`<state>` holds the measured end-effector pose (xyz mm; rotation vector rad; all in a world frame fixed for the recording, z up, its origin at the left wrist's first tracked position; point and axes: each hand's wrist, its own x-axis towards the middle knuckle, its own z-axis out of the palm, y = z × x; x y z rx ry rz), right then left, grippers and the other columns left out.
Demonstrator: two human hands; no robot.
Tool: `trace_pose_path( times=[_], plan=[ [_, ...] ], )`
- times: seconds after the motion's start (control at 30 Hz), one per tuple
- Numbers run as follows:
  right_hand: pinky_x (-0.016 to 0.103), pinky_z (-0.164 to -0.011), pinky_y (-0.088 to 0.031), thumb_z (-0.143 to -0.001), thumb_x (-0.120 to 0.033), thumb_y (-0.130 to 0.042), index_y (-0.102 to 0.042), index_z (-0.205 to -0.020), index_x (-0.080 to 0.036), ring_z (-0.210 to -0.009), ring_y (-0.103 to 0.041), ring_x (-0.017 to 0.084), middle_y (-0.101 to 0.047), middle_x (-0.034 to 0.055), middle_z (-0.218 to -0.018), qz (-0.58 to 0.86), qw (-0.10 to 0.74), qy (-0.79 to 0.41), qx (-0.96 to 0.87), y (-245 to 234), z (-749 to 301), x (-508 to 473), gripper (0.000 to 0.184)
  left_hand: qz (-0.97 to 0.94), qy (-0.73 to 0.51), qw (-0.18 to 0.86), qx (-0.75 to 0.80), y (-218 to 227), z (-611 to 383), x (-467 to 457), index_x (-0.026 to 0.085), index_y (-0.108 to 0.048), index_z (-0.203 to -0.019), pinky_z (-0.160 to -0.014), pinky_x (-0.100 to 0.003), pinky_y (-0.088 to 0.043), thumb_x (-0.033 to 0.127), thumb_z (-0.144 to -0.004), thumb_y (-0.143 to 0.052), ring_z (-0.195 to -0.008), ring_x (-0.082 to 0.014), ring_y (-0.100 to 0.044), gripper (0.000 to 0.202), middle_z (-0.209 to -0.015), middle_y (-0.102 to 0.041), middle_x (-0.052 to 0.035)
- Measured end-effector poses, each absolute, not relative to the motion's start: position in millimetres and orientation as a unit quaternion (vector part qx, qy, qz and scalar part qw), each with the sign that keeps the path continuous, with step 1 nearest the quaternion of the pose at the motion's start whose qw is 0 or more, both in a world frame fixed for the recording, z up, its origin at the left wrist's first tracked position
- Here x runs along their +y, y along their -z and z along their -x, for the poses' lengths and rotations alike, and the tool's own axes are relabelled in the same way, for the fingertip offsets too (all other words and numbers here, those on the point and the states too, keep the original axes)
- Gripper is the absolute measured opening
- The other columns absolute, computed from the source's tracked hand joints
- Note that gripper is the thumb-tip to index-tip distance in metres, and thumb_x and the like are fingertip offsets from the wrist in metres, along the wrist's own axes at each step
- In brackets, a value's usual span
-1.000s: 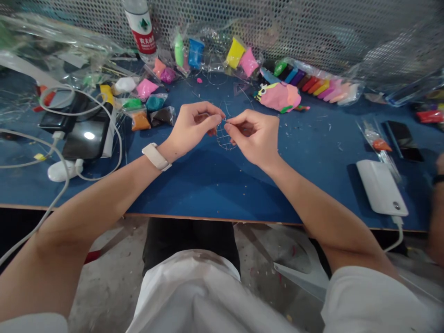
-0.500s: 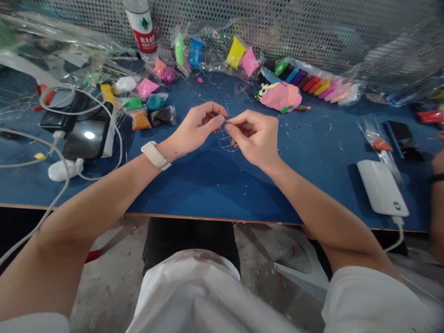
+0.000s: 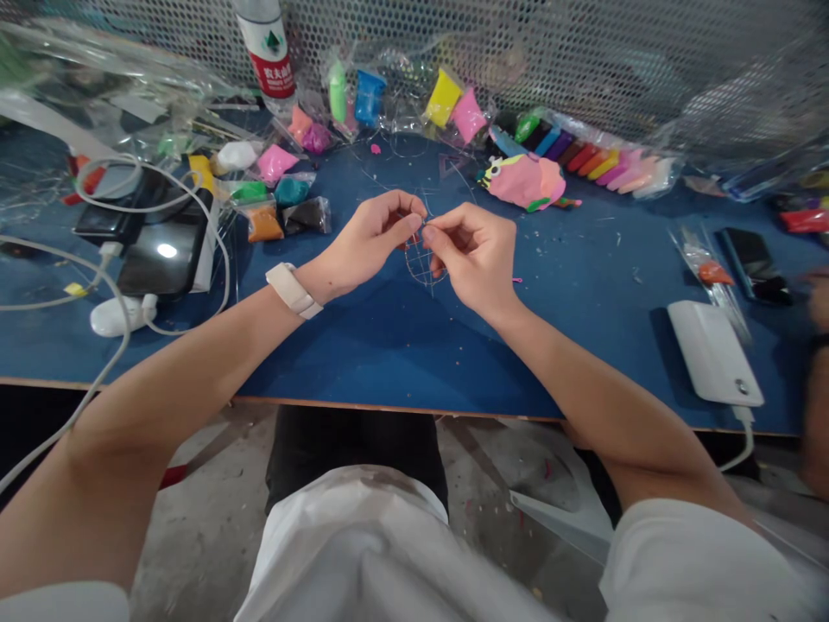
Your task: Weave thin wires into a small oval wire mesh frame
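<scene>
A small piece of thin wire mesh (image 3: 420, 262) hangs between my two hands above the blue table (image 3: 389, 337). My left hand (image 3: 372, 238), with a white watch at the wrist, pinches the mesh's upper edge with thumb and fingertips. My right hand (image 3: 472, 250) pinches the same edge from the other side, its fingers curled. The fingertips of both hands nearly touch. Most of the mesh shows below them as a pale grid.
Small bags of coloured clay (image 3: 285, 186) lie at the back left, a pink clay figure (image 3: 524, 180) and a strip of clay sticks (image 3: 596, 160) at the back right. Phones with cables (image 3: 159, 255) sit left, a white power bank (image 3: 712, 350) right. Another person's arm (image 3: 816, 380) is at the right edge.
Both hands shifted slightly right and a little closer to each other, still pinching the mesh. The mesh has turned a bit between the fingers.
</scene>
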<state>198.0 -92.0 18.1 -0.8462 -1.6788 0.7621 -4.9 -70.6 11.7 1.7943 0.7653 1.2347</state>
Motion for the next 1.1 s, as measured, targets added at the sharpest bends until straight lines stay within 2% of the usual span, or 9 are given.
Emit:
trace_pose_path(
  times=[0.2, 0.33, 0.43, 0.5, 0.6, 0.7, 0.9, 1.03, 1.1],
  plan=[
    [0.033, -0.054, -0.064, -0.105, -0.069, -0.081, -0.073, -0.095, -0.027, -0.060, -0.067, 0.016, -0.072, 0.0003, -0.080, 0.351, 0.523, -0.343, -0.697, -10, -195, -87, 0.044, -0.726, -0.488, 0.396, 0.280, -15, 8, -70, 0.024, -0.067, -0.110, -0.081, -0.034, -0.061, 0.066, -0.112, -0.072, -0.091, -0.0181, -0.074, 0.043, -0.099, -0.071, -0.0041],
    [0.033, -0.056, -0.064, -0.104, -0.066, -0.082, -0.074, -0.093, -0.027, -0.062, -0.069, 0.017, -0.070, 0.0001, -0.077, 0.356, 0.521, -0.315, -0.709, -13, -198, -88, 0.041, -0.734, -0.492, 0.366, 0.293, -11, 13, -65, 0.025, -0.069, -0.117, -0.083, -0.037, -0.061, 0.072, -0.110, -0.072, -0.096, -0.0201, -0.074, 0.048, -0.108, -0.072, -0.0060],
    [0.033, -0.058, -0.062, -0.105, -0.058, -0.083, -0.075, -0.091, -0.026, -0.061, -0.068, 0.017, -0.070, -0.0001, -0.074, 0.365, 0.519, -0.265, -0.726, -20, -201, -91, 0.036, -0.766, -0.500, 0.279, 0.294, -5, 19, -55, 0.029, -0.070, -0.124, -0.087, -0.042, -0.063, 0.073, -0.108, -0.074, -0.100, -0.0211, -0.071, 0.046, -0.126, -0.070, -0.0083],
    [0.033, -0.060, -0.061, -0.105, -0.052, -0.083, -0.075, -0.088, -0.025, -0.061, -0.066, 0.016, -0.070, -0.0004, -0.072, 0.374, 0.514, -0.236, -0.735, -24, -202, -93, 0.033, -0.798, -0.494, 0.202, 0.281, -4, 24, -49, 0.032, -0.072, -0.121, -0.095, -0.049, -0.063, 0.069, -0.108, -0.076, -0.106, -0.0238, -0.068, 0.040, -0.135, -0.068, -0.0095],
    [0.033, -0.064, -0.061, -0.103, -0.046, -0.084, -0.075, -0.085, -0.024, -0.061, -0.065, 0.016, -0.071, -0.0008, -0.071, 0.382, 0.499, -0.207, -0.750, -29, -203, -95, 0.030, -0.832, -0.479, 0.097, 0.263, -6, 27, -48, 0.032, -0.074, -0.116, -0.101, -0.057, -0.060, 0.063, -0.111, -0.072, -0.113, -0.0282, -0.065, 0.031, -0.140, -0.065, -0.0112],
    [0.034, -0.067, -0.061, -0.101, -0.040, -0.085, -0.075, -0.083, -0.024, -0.062, -0.064, 0.016, -0.072, -0.0008, -0.072, 0.388, 0.484, -0.190, -0.761, -29, -203, -94, 0.026, -0.839, -0.464, 0.037, 0.280, -9, 27, -54, 0.031, -0.074, -0.116, -0.101, -0.058, -0.059, 0.057, -0.117, -0.062, -0.117, -0.0300, -0.066, 0.028, -0.142, -0.064, -0.0123],
    [0.033, -0.067, -0.061, -0.101, -0.036, -0.083, -0.075, -0.084, -0.023, -0.065, -0.067, 0.016, -0.072, -0.0004, -0.072, 0.404, 0.480, -0.186, -0.756, -29, -201, -98, 0.022, -0.844, -0.456, -0.010, 0.282, -9, 23, -60, 0.029, -0.068, -0.116, -0.099, -0.058, -0.060, 0.053, -0.117, -0.062, -0.120, -0.0335, -0.068, 0.025, -0.139, -0.065, -0.0144],
    [0.031, -0.061, -0.059, -0.104, -0.039, -0.082, -0.075, -0.086, -0.023, -0.064, -0.069, 0.017, -0.071, -0.0005, -0.072, 0.403, 0.502, -0.211, -0.735, -29, -197, -101, 0.025, -0.832, -0.451, 0.027, 0.323, -14, 19, -69, 0.029, -0.069, -0.115, -0.108, -0.057, -0.056, 0.052, -0.119, -0.057, -0.131, -0.0345, -0.065, 0.026, -0.145, -0.065, -0.0129],
    [0.031, -0.060, -0.059, -0.105, -0.043, -0.082, -0.075, -0.087, -0.024, -0.064, -0.069, 0.017, -0.071, -0.0006, -0.071, 0.400, 0.514, -0.221, -0.726, -27, -196, -101, 0.027, -0.824, -0.461, 0.040, 0.327, -15, 16, -72, 0.029, -0.069, -0.111, -0.112, -0.060, -0.052, 0.051, -0.119, -0.057, -0.130, -0.0349, -0.065, 0.027, -0.145, -0.066, -0.0118]
  ],
)
